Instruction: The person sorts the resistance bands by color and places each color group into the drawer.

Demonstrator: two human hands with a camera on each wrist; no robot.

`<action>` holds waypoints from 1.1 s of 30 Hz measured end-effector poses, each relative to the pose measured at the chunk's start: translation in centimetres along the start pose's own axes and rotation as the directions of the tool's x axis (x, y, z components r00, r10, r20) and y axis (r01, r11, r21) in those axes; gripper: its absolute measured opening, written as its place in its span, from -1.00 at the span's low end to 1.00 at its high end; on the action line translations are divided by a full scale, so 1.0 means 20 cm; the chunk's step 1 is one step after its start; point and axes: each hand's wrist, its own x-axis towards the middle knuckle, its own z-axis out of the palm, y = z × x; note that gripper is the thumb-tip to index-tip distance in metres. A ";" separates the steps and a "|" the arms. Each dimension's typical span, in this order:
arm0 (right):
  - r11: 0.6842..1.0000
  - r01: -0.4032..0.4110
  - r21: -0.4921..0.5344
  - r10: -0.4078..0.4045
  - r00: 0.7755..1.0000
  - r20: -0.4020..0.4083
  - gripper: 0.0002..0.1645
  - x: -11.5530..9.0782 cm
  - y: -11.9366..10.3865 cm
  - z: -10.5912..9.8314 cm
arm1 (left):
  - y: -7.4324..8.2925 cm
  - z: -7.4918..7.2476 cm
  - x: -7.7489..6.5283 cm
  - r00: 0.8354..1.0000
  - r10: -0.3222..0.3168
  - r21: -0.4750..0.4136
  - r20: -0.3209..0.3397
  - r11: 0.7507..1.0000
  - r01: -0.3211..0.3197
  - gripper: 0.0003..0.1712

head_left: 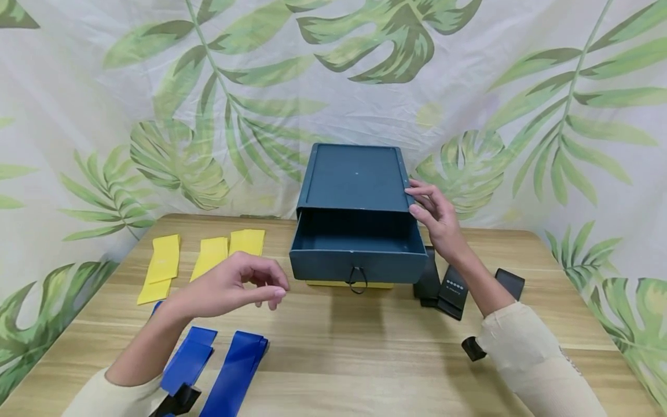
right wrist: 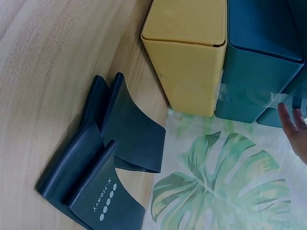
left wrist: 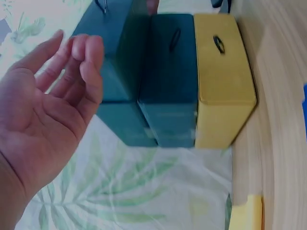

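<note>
A stacked drawer unit (head_left: 354,179) stands at the table's back, its dark teal top drawer (head_left: 333,263) pulled out. A black loop handle (head_left: 357,284) hangs from that drawer's front. Below it, the left wrist view shows a teal middle drawer (left wrist: 172,62) and a yellow bottom drawer (left wrist: 225,67). My right hand (head_left: 438,220) rests its fingers on the right side of the unit near the top edge. To the left of the drawer front, my left hand (head_left: 234,284) hovers with fingers loosely bent, holding nothing. Its palm shows in the left wrist view.
Folded yellow bands (head_left: 161,260) lie at the back left, blue bands (head_left: 234,370) at the front left. Black bands (head_left: 452,292), one marked X-Heavy, lie to the right of the unit. A leaf-printed cloth (head_left: 260,116) hangs behind the table (head_left: 333,370).
</note>
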 end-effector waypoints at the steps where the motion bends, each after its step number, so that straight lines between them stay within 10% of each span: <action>1: 1.000 0.000 -0.001 0.000 1.000 0.000 -0.60 0.00 0.00 0.00 | -0.01 -0.01 0.00 1.000 -0.028 0.033 -0.011 0.999 0.028 -0.85; 13: 1.000 0.013 0.001 -0.013 1.000 -0.008 -0.60 0.00 0.00 0.00 | -0.29 -0.18 -0.04 0.921 -0.288 0.202 -0.261 0.917 0.344 -0.92; 23: 1.000 0.020 0.004 -0.020 1.000 0.002 -0.59 0.00 0.00 0.00 | -0.56 -0.25 -0.03 0.854 -0.304 0.321 -0.422 0.831 0.454 -0.72; 33: 0.999 0.034 0.009 -0.034 0.999 0.002 -0.59 -0.01 0.00 0.00 | -0.78 -0.29 0.01 0.802 -0.312 0.320 -0.510 0.796 0.514 -0.67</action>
